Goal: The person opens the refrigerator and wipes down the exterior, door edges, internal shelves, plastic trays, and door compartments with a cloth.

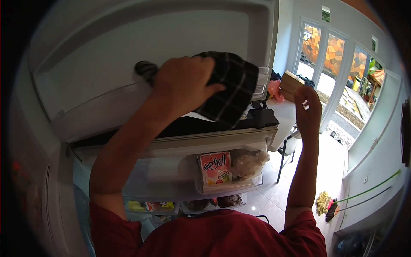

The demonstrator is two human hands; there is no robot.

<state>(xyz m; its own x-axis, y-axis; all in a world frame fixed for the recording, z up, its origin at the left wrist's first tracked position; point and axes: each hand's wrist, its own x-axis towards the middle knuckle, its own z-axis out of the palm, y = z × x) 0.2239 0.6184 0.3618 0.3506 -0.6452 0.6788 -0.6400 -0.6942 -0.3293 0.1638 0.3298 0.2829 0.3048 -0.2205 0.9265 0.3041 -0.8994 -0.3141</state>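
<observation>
My left hand is closed round a dark checked cloth, which hangs in front of the upper fridge door. One end of the cloth sticks out to the left of the hand, blurred. My right hand is raised at the right, beyond the door's edge, its fingers curled together. A brown box shows just behind it; whether the fingers hold anything is too small to tell. Below the cloth, the lower door stands open.
On the lower door's shelf are a Nutrijell packet and a knotted plastic bag. Behind the doors, a white table bears a pink bag. A chair, a mop and a broom are at the right.
</observation>
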